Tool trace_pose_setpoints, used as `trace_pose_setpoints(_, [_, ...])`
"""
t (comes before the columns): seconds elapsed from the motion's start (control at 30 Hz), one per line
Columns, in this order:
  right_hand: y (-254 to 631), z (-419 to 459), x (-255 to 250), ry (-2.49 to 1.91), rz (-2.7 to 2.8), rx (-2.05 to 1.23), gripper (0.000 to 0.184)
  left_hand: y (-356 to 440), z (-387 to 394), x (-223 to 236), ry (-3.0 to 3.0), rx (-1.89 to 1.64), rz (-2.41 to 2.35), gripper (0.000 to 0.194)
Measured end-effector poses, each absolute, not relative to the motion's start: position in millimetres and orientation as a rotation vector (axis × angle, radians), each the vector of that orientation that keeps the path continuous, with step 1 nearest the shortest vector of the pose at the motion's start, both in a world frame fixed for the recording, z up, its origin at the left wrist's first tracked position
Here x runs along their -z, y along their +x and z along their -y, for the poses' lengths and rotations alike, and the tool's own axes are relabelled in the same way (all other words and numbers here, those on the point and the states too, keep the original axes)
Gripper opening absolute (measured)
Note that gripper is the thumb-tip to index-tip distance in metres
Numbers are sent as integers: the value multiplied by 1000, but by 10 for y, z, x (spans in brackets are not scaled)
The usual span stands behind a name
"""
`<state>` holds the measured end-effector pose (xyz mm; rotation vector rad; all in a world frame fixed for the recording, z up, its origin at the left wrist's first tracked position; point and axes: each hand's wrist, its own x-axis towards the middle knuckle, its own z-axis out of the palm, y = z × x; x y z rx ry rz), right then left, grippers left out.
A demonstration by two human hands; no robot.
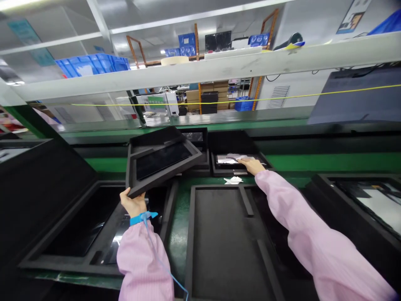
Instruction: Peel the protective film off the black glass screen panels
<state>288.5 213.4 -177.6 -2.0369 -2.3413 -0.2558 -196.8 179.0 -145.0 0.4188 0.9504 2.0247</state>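
My left hand [133, 203], with a blue wrist strap [140, 217] and its cord, grips the near corner of a black foam tray [163, 177]. A dark, glossy screen panel [163, 159] lies in that tray, which is tilted over other black trays. My right hand [253, 165] reaches to the back, fingers stretched out onto a silvery panel [230, 159] in another black foam tray [219, 170]. The fingertips seem to touch the panel; its underside is hidden. A crumpled white scrap [233, 180] lies just in front of this tray.
A large black foam tray [222, 234] lies in front of me on the green bench [178, 238]. At left, another tray [72, 261] holds dark panels; a further tray [351, 209] stands right. A white shelf beam [200, 73] with a blue bin [94, 65] crosses above.
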Motion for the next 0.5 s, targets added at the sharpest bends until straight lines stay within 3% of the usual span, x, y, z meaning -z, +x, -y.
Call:
trace_pose_setpoints(0.33, [3116,-2377,1759,-2169,2350,-117,53,-1880,-1750,1427,331,-2011,-877,8])
trace_pose_setpoints(0.5, [2914,-2593,1808,-2059,2431,-93,47,-1870,-1731,1403,333,-2026,-845,10])
